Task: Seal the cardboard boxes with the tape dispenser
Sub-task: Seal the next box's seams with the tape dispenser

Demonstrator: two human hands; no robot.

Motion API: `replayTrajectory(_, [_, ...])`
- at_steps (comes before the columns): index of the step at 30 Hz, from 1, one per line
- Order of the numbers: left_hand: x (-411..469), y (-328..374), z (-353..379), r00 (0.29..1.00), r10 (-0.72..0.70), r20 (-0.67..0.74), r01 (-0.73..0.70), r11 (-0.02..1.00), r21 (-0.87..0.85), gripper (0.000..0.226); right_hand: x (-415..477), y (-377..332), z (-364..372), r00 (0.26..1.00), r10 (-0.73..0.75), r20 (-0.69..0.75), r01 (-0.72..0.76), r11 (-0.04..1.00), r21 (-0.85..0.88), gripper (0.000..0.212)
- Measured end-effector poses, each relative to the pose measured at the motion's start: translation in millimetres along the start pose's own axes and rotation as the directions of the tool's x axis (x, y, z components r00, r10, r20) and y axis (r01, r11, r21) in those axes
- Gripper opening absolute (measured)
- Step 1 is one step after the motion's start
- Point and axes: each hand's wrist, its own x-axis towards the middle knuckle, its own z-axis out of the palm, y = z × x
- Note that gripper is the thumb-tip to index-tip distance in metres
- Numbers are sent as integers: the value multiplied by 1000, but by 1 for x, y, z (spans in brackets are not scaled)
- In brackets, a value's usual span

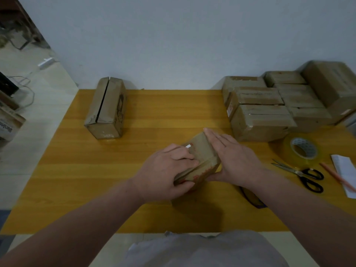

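Left hand: the left hand grips the near left end of the small box, fingers curled over its top
Right hand: the right hand lies flat with straight fingers along the box's right side, pressing it and grasping nothing
Small box: between the two hands on the desk, tilted; flaps down; glossy film on top looks like tape being smoothed
Done so far: the pile of boxes, beyond the right hand, shows shiny strips on the front ones; probably sealed already
Left to do: the lone box, well beyond the left hand, has a dark gap along its top seam and looks untaped; the small box seems near finished
Contents: every box has its flaps shut or nearly so; nothing inside can be seen
Tools: a tape roll and scissors lie right of the right hand; a dark object under the right forearm may be the dispenser, too hidden to tell
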Motion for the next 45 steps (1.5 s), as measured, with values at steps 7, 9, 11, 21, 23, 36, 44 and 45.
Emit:
replayTrajectory(7, [2, 2, -2, 1000, 3, -5, -3, 1000, 16, 47, 1, -18, 0, 999, 24, 25, -22, 996, -84, 128])
replayTrajectory(9, [2, 3, -2, 1000, -6, 6, 6, 1000, 10, 47, 1, -20, 0, 999, 35, 41, -29, 991, -133, 128])
replayTrajectory(11, [2, 4, -3, 1000, -20, 20, 20, 1000, 9, 47, 2, -21, 1, 999, 25, 48, -16, 985, -170, 130])
replayTrajectory(21, [-2, 6, -10, 984, -177, 32, 175, 983, 46, 70, 6, -12, -5, 998, 12, 57, -6, 994, -106, 125])
replayTrajectory(23, [0, 6, -11, 976, -211, 61, 208, 977, 47, 76, 5, -20, -3, 996, -50, 68, 59, 989, -137, 123])
replayTrajectory(36, [31, 10, -24, 797, -523, 302, 537, 843, 41, 123, 11, 5, -5, 976, -214, 46, 212, 976, 43, 108])
replayTrajectory(44, [17, -34, -47, 722, -605, 334, 641, 403, -654, 104, 16, 44, -9, 957, 19, 288, -199, 766, 611, 127])
replayTrajectory(45, [15, -40, -47, 726, -591, 353, 618, 334, -711, 98, 16, 47, -10, 945, 9, 327, -232, 725, 649, 124])
